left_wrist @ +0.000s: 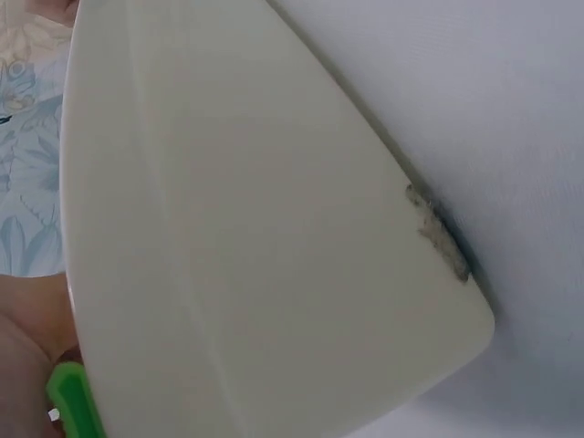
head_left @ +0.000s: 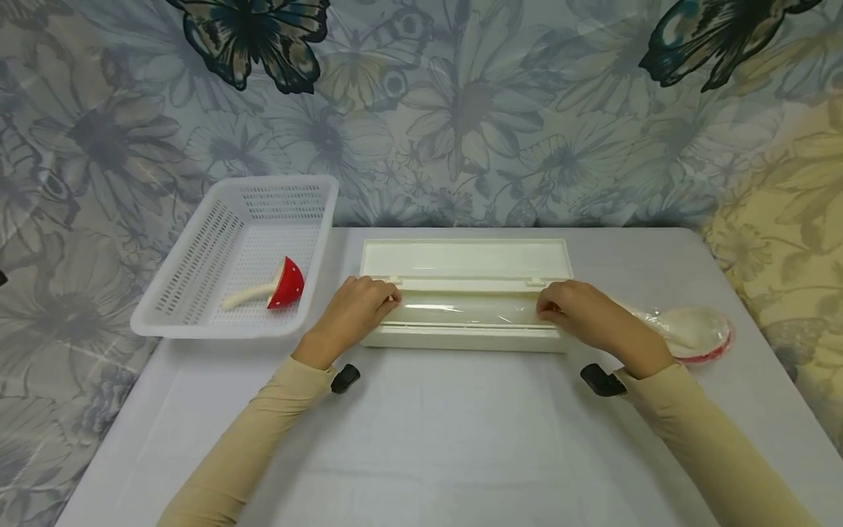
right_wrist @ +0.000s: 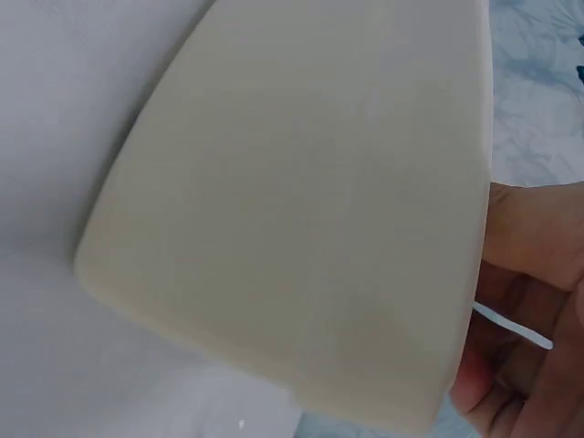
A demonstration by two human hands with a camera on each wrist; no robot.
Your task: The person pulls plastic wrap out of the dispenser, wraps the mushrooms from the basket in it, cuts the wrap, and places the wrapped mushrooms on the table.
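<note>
A long white cling film dispenser (head_left: 464, 338) lies on the table with its lid (head_left: 464, 258) raised at the back. A roll of clear cling film (head_left: 467, 309) shines inside it. At the left end, my left hand (head_left: 358, 304) pinches the film, thumb against fingers. My right hand (head_left: 579, 311) pinches it at the right end with curled fingers. The dispenser's pale wall fills most of both wrist views. A green piece (left_wrist: 77, 401) shows beside the left hand, and a thin white strip (right_wrist: 513, 326) crosses the right fingers. The film's edge is hidden by the hands.
A white perforated basket (head_left: 148, 315) stands at the left, holding a red ladle with a cream handle (head_left: 286, 284). Right of the dispenser, partly behind the right wrist, lies a white, red-rimmed item in clear plastic (head_left: 701, 333). A patterned cloth hangs behind the table.
</note>
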